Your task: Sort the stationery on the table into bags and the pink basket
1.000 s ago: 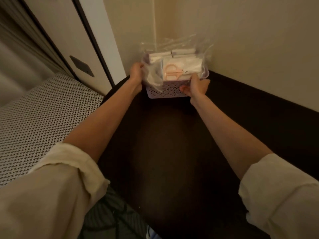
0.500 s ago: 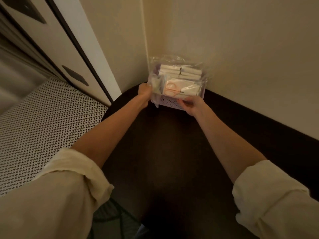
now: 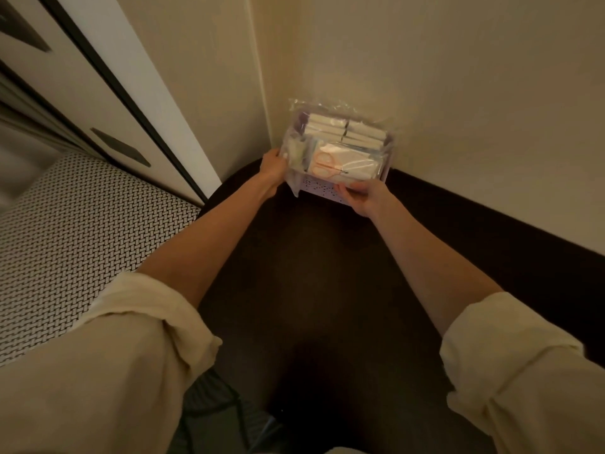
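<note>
Head view. Both arms reach straight forward over the dark table (image 3: pixel 311 273), forearms bare, cream sleeves rolled to the elbow. They converge toward 12 o'clock, where the pink basket (image 3: pixel 322 190) sits in the far corner of the table, close against the two cream walls.

The left hand (image 3: pixel 273 167) is at the basket's 9 o'clock side, back of the hand toward the camera, wrist straight. Its fingers go behind the crinkled plastic there and are hidden, so I cannot tell whether it grips the basket or only rests against it. The right hand (image 3: pixel 361 193) is at the basket's near edge, around 5 o'clock, palm turned up and inward. Its thumb and fingers are curled on the lower rim of the basket, grasping it.

The basket is pale pink plastic, rectangular, its front wall pierced with small holes in a lattice. Clear bags (image 3: pixel 337 142) of thin, glossy, wrinkled film fill it and rise above its rim. Through the film show flat white rectangular packs (image 3: pixel 347 131) stacked toward the back, and small scissors (image 3: pixel 325 165) with peach-coloured loop handles lying flat on a white pack nearer the front.

The tabletop is smooth, matte and nearly black. At 9 o'clock from the table lies a surface (image 3: pixel 75 231) woven in a black-and-white basket pattern.
</note>
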Motion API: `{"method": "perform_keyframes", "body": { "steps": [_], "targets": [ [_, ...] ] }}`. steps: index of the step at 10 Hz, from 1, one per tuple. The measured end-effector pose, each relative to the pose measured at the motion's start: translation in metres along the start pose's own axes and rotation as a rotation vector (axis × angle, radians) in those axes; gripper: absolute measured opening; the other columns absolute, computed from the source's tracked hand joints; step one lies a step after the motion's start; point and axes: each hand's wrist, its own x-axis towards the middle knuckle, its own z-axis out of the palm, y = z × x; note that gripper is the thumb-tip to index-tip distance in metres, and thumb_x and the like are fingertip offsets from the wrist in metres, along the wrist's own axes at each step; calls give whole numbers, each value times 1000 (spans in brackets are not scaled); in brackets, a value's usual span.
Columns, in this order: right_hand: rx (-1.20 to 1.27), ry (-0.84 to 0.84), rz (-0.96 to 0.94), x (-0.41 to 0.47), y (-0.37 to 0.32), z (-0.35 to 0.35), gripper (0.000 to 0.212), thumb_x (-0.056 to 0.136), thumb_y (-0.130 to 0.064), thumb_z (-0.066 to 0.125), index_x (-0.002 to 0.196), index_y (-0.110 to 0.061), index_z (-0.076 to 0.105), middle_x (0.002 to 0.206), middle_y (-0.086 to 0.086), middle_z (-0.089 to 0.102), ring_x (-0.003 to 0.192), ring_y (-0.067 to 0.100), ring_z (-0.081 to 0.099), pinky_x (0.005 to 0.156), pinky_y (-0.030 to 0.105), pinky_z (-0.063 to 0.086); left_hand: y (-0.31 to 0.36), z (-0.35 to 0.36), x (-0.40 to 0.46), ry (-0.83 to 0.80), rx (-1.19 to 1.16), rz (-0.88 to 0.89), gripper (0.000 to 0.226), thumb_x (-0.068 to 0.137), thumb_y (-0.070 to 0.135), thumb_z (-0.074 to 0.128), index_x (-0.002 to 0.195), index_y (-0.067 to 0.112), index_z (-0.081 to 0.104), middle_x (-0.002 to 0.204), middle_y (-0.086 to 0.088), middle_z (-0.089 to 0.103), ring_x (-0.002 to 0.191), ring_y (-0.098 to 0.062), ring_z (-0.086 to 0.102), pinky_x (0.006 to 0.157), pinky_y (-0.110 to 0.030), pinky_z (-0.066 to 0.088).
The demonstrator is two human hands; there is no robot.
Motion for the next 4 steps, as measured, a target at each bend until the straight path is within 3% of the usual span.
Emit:
{"method": "perform_keyframes", "body": {
  "steps": [1, 2, 3, 4],
  "targets": [
    [14, -21, -12, -4, 0, 1, 50, 88, 18, 42, 133, -3, 47, 127, 27, 53, 113, 41, 57, 64, 34, 60, 3, -2, -6, -25, 1, 13, 24, 95, 24, 55, 117, 15, 59, 119, -9, 65, 107, -23, 62, 96, -43, 51],
    [-16, -37, -37, -9, 0, -1, 52, 87, 17, 45, 134, -6, 47, 128, 26, 53, 112, 40, 58, 62, 36, 61, 4, -3, -17, -59, 8, 21, 34, 98, 26, 49, 131, 16, 53, 127, -7, 61, 116, -24, 57, 95, -40, 49],
    [-136, -25, -64, -18, -3, -7, 55, 86, 14, 51, 136, -7, 44, 120, 26, 58, 104, 37, 64, 64, 37, 60, 4, -4, -26, -58, 47, 41, 41, 102, 31, 42, 141, 20, 44, 141, -5, 50, 129, -23, 45, 96, -38, 38],
    [-383, 17, -88, -31, -4, -24, 53, 89, 1, 59, 137, -9, 40, 114, 21, 62, 96, 29, 67, 65, 34, 59, -11, -6, -33, -2, 123, 25, 53, 99, 38, 43, 147, 17, 33, 150, -7, 38, 134, -26, 39, 105, -39, 38]
  ]
}}
